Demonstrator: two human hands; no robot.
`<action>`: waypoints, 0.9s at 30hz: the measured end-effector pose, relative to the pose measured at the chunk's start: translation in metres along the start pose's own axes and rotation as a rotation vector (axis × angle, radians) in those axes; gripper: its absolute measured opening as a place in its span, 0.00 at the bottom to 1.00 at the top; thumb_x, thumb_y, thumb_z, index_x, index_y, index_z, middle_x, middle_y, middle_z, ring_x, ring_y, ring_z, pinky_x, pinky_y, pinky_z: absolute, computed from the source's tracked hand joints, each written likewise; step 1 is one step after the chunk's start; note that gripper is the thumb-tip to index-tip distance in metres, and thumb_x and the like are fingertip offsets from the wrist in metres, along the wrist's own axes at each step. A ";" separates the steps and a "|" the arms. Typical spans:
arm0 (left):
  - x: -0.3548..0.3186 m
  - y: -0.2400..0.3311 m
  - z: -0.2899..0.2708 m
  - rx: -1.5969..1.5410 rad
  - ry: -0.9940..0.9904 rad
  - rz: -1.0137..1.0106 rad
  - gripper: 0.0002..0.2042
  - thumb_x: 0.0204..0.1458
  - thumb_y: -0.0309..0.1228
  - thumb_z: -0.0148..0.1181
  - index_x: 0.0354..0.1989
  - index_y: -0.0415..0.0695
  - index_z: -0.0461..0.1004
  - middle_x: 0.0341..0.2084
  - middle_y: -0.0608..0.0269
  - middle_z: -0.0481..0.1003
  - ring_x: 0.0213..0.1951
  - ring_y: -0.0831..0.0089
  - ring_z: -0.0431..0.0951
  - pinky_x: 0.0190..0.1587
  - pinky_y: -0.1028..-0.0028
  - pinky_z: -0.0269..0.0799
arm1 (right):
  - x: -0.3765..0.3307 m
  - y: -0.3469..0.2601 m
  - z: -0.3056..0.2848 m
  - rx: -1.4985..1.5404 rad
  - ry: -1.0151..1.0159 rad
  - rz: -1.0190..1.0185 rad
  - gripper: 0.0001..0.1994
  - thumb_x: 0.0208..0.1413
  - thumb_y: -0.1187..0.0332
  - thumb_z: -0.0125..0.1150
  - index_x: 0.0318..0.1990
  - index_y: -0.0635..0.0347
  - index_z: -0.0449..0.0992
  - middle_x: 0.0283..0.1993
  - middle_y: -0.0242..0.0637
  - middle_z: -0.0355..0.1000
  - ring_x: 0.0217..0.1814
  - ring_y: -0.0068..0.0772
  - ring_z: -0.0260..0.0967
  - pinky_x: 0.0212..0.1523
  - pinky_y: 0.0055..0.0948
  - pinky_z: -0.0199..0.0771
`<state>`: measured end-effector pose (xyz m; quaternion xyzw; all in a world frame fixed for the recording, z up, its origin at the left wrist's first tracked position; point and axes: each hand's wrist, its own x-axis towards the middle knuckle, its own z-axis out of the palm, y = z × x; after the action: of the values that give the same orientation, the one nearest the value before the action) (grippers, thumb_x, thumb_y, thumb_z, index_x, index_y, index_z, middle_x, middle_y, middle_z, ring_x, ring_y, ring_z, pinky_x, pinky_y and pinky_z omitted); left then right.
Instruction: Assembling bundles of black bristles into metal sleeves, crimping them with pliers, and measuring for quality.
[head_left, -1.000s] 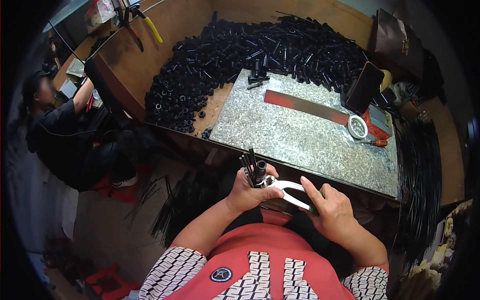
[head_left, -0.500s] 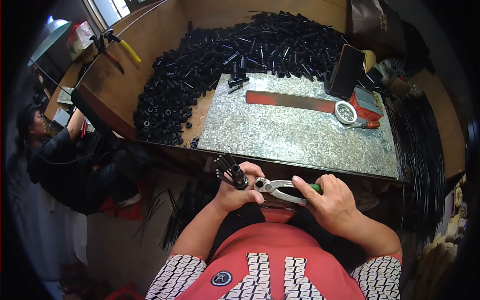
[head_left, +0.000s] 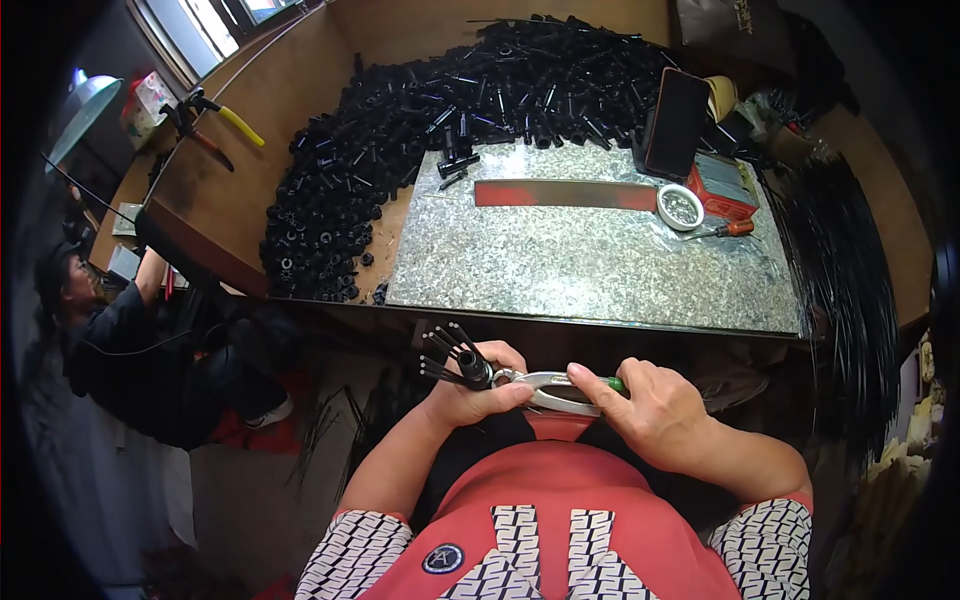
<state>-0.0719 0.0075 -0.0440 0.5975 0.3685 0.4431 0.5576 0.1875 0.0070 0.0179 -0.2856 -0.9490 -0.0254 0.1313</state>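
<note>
Below the slab (head_left: pixel 600 260), at lower centre, the left hand (head_left: pixel 470 392) is gripping a black part (head_left: pixel 462 362), seemingly pronged; the right hand (head_left: pixel 655 410) is squeezing pliers (head_left: pixel 550 388) closed on it.

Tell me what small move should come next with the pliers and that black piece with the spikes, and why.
Probably a squeeze of the green-handled metal pliers. Their tip sits right at the small black cylindrical part with thin black prongs, which the left hand pinches at lap level, while the right hand wraps the handles. Whether the tip has already closed on the part cannot be told.
</note>
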 end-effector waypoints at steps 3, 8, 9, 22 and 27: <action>0.001 -0.005 0.003 -0.130 0.143 0.049 0.19 0.41 0.35 0.71 0.38 0.38 0.72 0.19 0.71 0.70 0.23 0.85 0.67 0.24 0.83 0.60 | 0.007 0.002 -0.001 0.138 -0.008 0.058 0.31 0.44 0.67 0.65 0.61 0.52 0.66 0.25 0.35 0.59 0.24 0.32 0.62 0.21 0.30 0.63; 0.006 -0.015 -0.016 -0.344 0.316 0.280 0.39 0.44 0.68 0.48 0.44 0.38 0.65 0.09 0.74 0.56 0.11 0.82 0.54 0.18 0.79 0.54 | 0.016 0.031 0.003 0.074 -0.040 0.230 0.34 0.44 0.58 0.68 0.61 0.48 0.64 0.30 0.39 0.62 0.27 0.39 0.66 0.25 0.34 0.68; 0.006 -0.013 -0.022 -0.392 0.374 0.276 0.40 0.43 0.70 0.44 0.44 0.39 0.65 0.09 0.74 0.55 0.11 0.82 0.53 0.17 0.79 0.53 | 0.014 0.040 0.010 0.041 -0.006 0.279 0.34 0.44 0.56 0.67 0.61 0.47 0.64 0.31 0.40 0.62 0.27 0.41 0.66 0.26 0.35 0.68; 0.006 0.021 -0.056 -1.082 0.744 0.262 0.37 0.45 0.73 0.36 0.31 0.47 0.70 0.07 0.75 0.50 0.11 0.82 0.47 0.18 0.81 0.47 | -0.018 -0.014 0.061 1.080 -0.290 0.138 0.40 0.40 0.73 0.71 0.64 0.59 0.59 0.45 0.40 0.65 0.35 0.30 0.65 0.36 0.30 0.68; 0.014 0.020 -0.015 -1.258 0.637 0.166 0.38 0.46 0.73 0.35 0.31 0.45 0.70 0.12 0.71 0.59 0.17 0.76 0.59 0.27 0.76 0.58 | -0.017 0.001 0.066 1.420 0.137 0.451 0.57 0.37 0.65 0.77 0.70 0.52 0.37 0.55 0.40 0.58 0.35 0.22 0.65 0.35 0.21 0.70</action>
<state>-0.0819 0.0237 -0.0224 0.0298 0.1412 0.7660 0.6264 0.1864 0.0062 -0.0502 -0.3177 -0.6450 0.6033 0.3450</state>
